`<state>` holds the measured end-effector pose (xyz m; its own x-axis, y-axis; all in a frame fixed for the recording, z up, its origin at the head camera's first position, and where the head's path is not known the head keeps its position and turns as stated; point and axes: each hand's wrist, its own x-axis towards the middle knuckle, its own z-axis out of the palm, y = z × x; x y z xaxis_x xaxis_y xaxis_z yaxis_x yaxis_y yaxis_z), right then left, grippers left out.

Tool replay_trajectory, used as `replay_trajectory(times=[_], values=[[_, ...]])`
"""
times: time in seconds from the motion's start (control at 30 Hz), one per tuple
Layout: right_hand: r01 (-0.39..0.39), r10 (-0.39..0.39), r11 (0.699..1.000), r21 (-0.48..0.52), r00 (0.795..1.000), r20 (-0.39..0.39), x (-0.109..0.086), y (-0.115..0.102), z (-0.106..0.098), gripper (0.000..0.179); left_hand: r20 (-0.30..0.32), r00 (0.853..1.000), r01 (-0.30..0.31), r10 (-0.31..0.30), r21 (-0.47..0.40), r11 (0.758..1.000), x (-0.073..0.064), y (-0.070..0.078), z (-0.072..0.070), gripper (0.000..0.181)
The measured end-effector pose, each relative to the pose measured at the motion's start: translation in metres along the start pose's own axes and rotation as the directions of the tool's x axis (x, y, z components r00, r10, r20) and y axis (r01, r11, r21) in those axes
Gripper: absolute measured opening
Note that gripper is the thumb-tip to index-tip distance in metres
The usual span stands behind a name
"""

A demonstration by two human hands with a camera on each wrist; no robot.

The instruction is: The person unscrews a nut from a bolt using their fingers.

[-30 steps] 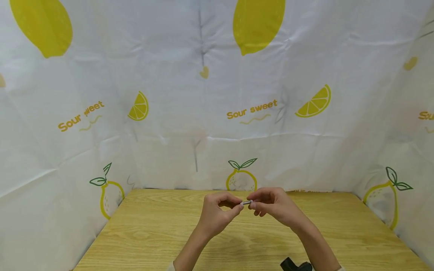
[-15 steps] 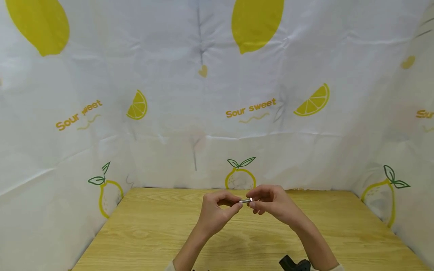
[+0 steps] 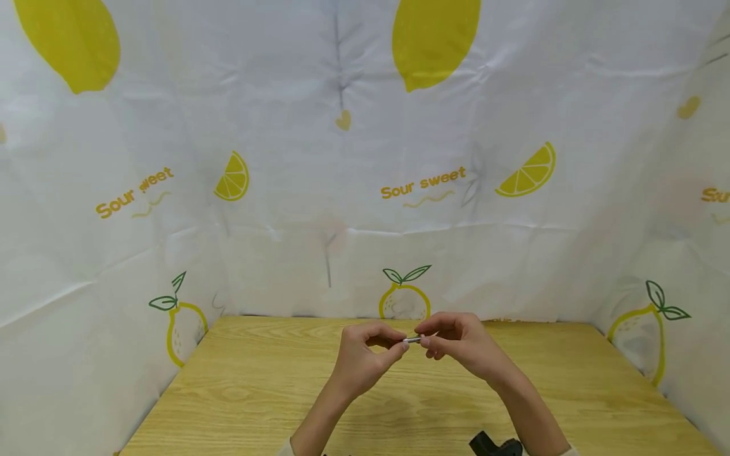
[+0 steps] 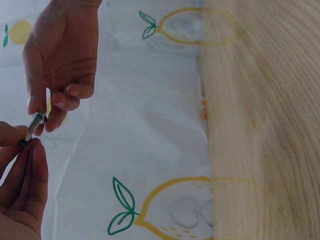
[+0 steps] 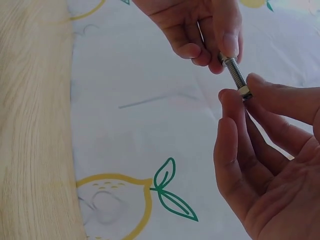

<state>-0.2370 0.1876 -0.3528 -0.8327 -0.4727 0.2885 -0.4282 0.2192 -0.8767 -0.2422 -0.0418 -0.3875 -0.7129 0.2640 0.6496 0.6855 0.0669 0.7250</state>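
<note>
Above the table, both hands meet at a small silver metal bolt [image 3: 413, 340]. My left hand [image 3: 366, 360] pinches the bolt's head end between thumb and fingertips, which partly hide it. From the other side, my right hand [image 3: 464, 347] has its thumb and fingers about a hex nut [image 5: 244, 91] at the far end of the threaded shank [image 5: 235, 72]. In the left wrist view the nut [image 4: 38, 118] sits between the right thumb and fingers, and the bare shank spans the gap between the two hands. The bolt lies slightly tilted.
A wood-grain table [image 3: 256, 392] extends beneath the hands. White cloth [image 3: 296, 190] printed with lemons encloses the back and both sides. A black device [image 3: 495, 444] shows by the right forearm at the bottom edge.
The right thumb and fingers have shifted slightly at the nut, and the thumb now covers more of it. The left hand keeps its hold on the bolt, nearly still.
</note>
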Motion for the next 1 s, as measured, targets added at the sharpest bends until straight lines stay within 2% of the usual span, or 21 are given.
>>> replay_trajectory(times=[0.2, 0.37, 0.57, 0.7, 0.83, 1.0], values=[[-0.02, 0.021, 0.999, -0.03, 0.999, 0.034, 0.0004, -0.0011, -0.0007, 0.029, -0.006, 1.0, -0.013, 0.013, 0.007, 1.0, 0.0002, 0.0022, -0.0002, 0.005], [-0.001, 0.001, 0.999, -0.046, 1.0, 0.01, 0.0001, -0.0023, 0.0001, 0.026, -0.01, 0.999, -0.042, 0.042, 0.022, 0.999, 0.0003, 0.0031, 0.0004, 0.006], [0.02, -0.021, 0.998, -0.051, 1.0, -0.019, -0.0012, -0.0015, -0.0001, 0.023, -0.011, 1.0, -0.012, 0.012, 0.011, 1.0, -0.0004, 0.0035, 0.0006, 0.006], [0.004, -0.004, 0.999, -0.033, 1.0, -0.001, -0.002, -0.0027, -0.0008, 0.026, -0.009, 1.0, 0.007, -0.007, 0.01, 1.0, -0.0006, 0.0027, 0.0004, 0.005], [-0.016, 0.017, 1.0, -0.025, 1.0, 0.018, -0.0028, -0.004, -0.0013, 0.029, -0.002, 1.0, 0.006, -0.006, 0.013, 1.0, -0.0008, 0.0023, 0.0005, 0.005], [-0.02, 0.019, 0.999, -0.047, 1.0, -0.019, -0.0017, -0.0026, -0.0006, 0.027, 0.003, 1.0, -0.001, 0.001, 0.019, 1.0, -0.0008, 0.0025, 0.0006, 0.005]])
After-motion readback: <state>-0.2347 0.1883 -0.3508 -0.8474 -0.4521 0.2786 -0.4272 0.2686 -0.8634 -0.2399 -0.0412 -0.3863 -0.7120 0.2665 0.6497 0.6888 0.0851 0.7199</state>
